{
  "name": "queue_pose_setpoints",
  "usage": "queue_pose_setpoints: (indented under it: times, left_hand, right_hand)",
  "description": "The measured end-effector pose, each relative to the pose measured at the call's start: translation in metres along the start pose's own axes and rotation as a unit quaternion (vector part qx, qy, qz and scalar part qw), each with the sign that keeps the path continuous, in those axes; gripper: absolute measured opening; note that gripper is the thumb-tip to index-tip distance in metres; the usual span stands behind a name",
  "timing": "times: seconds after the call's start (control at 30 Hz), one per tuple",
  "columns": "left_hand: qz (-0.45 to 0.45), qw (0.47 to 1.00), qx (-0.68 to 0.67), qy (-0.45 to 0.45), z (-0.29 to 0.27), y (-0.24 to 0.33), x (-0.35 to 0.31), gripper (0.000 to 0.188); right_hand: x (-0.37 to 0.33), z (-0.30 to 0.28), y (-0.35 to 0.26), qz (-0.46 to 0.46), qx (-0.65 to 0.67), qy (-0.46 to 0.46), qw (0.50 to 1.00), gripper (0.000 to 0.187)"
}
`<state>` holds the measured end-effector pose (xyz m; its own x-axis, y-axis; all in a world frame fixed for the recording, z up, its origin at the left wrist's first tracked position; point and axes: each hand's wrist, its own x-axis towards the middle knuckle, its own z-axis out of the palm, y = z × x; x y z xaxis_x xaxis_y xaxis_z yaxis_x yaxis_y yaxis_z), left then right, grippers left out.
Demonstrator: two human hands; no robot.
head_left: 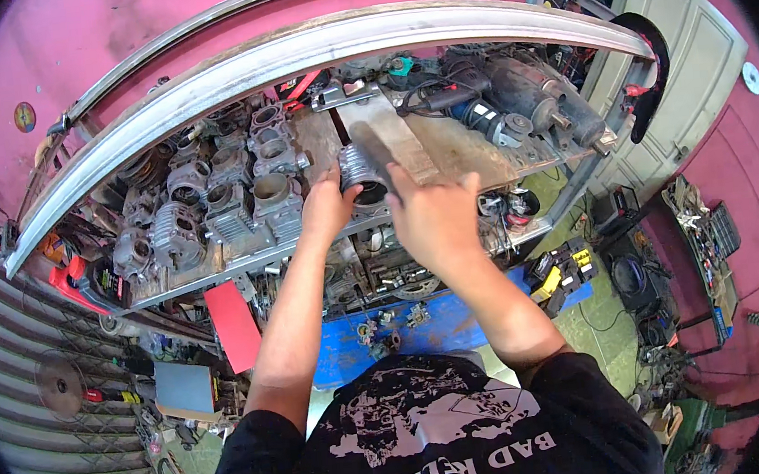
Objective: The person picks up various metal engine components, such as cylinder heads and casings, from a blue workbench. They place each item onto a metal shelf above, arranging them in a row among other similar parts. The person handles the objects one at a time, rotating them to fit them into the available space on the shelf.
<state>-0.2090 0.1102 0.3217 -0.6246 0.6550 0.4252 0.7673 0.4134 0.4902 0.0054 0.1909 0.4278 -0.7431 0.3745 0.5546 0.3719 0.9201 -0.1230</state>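
Observation:
A silvery finned engine cylinder (355,162) sits at the front of the workbench, its round bore facing me. My left hand (329,207) is closed on its left side, the thumb near the bore's rim. Over the cylinder's right side is my right hand (437,218), its fingers bent and somewhat smeared by motion. A dark blurred strip (378,150) runs from those fingers across the top of the cylinder; its kind is not clear. The right palm's underside is hidden.
More engine cylinders (273,197) crowd the bench to the left. An angle grinder (492,121) and a large dark motor (526,95) lie right. A metal beam (333,36) crosses above the bench. Below are a blue surface (340,346) with small parts and a red panel (233,324).

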Motion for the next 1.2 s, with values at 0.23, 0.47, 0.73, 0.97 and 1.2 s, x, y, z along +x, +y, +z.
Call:
queue_pose_setpoints:
  times: [0.23,0.47,0.73,0.97,1.2]
  left_hand:
    - [-0.008,1.0,0.017,-0.015,0.003,0.007,0.004,0.065]
    - [-0.009,0.999,0.012,-0.039,-0.002,-0.006,0.004,0.07]
    - [-0.084,0.995,0.018,-0.05,0.008,0.008,0.014,0.044]
    - [-0.046,0.998,0.039,-0.036,0.012,0.017,0.018,0.059]
    - [-0.056,0.997,0.044,-0.021,0.012,0.0,0.008,0.066]
  right_hand:
    - [0.026,0.068,-0.025,0.0,-0.029,-0.026,0.999,0.044]
    - [0.004,0.05,-0.044,0.003,-0.094,-0.033,0.995,0.045]
    - [0.002,0.044,-0.052,-0.023,-0.106,-0.06,0.992,0.045]
    - [0.044,0.062,-0.026,0.015,-0.062,-0.102,0.993,0.047]
    - [0.011,-0.001,-0.05,-0.027,-0.117,-0.178,0.977,0.047]
